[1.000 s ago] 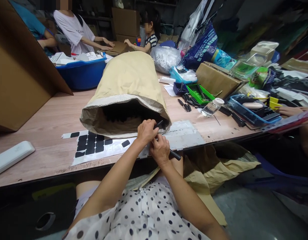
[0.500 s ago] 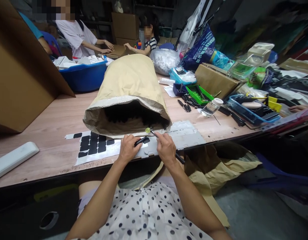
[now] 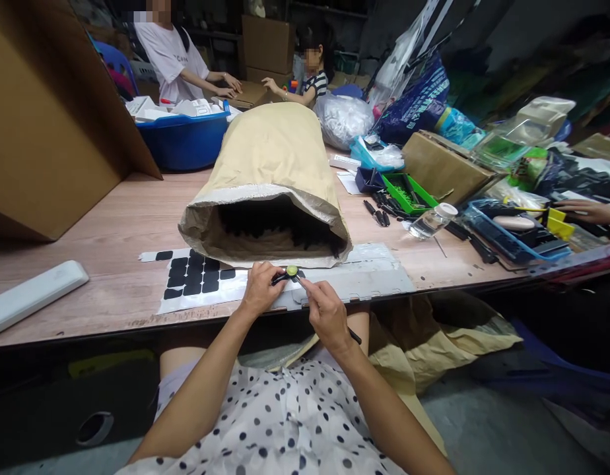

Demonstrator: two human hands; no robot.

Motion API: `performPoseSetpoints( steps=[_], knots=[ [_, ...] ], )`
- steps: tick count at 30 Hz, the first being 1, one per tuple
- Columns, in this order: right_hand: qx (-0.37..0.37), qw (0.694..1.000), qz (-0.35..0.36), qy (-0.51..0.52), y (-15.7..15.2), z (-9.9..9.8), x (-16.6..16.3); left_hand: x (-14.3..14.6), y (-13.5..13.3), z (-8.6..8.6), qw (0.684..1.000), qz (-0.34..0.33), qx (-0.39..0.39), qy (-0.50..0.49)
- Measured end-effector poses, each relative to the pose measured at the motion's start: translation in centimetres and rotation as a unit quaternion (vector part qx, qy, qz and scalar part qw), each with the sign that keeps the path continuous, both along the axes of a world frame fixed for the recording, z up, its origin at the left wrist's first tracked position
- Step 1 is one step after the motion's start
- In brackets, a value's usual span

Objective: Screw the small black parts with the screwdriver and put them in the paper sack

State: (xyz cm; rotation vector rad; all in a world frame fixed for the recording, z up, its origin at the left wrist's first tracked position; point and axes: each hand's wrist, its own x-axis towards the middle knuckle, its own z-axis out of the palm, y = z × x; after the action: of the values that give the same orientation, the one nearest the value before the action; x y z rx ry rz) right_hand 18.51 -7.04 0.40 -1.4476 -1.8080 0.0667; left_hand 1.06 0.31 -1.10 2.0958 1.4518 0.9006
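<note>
Work at the near edge of the tabletop [image 3: 111, 211], before the sack [image 3: 280, 145]. The left hand [image 3: 259, 290] pinches a black part [image 3: 280, 279], its grip closed; the right hand [image 3: 327, 313] wraps firmly round a thin tool [image 3: 355, 336], with a yellow-green disc [image 3: 292, 270] at its tip. Whether disc and part touch cannot be told. The pad sheet [image 3: 201, 302] lies left. The step in hand appears to be tool work at the part; the next move seems to call for steady left hold, fine right-hand aim.
</note>
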Motion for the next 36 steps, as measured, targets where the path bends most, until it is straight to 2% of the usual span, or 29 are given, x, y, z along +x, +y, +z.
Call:
performPoseSetpoints(
  steps=[6,12,19,24,27,30,32,33,36],
  knots=[
    [0.021,1.0,-0.002,0.007,-0.2,0.5,-0.5,0.0,-0.1,0.1,1.0,-0.007,0.005,-0.002],
    [-0.008,0.999,0.018,-0.03,-0.2,0.3,-1.0,0.2,-0.3,0.0,0.999,0.032,-0.01,-0.022],
    [-0.001,0.99,-0.09,-0.106,3.7,-0.2,2.6,0.3,-0.2,-0.1,1.0,0.017,0.019,-0.004],
    [-0.008,0.978,-0.106,-0.177,5.4,-2.0,4.1,0.1,0.0,0.1,0.999,0.002,0.048,0.018],
    [0.002,0.975,-0.117,-0.19,5.2,-2.6,3.8,-0.1,-1.4,1.1,0.991,-0.048,0.122,0.021],
    [0.004,0.974,-0.119,-0.192,5.0,-2.5,3.4,-0.1,-4.4,1.8,0.968,-0.177,0.176,0.014],
    [0.004,0.974,-0.121,-0.191,4.9,-2.4,3.2,-0.1,-6.6,1.3,0.958,-0.241,0.155,0.029],
    [0.003,0.974,-0.123,-0.19,4.9,-2.3,3.2,-0.2,-7.5,0.6,0.959,-0.248,0.13,0.048],
    [0.001,0.973,-0.129,-0.189,4.9,-2.3,3.1,-0.7,-9.1,-2.6,0.972,-0.192,0.03,0.131]
  ],
)
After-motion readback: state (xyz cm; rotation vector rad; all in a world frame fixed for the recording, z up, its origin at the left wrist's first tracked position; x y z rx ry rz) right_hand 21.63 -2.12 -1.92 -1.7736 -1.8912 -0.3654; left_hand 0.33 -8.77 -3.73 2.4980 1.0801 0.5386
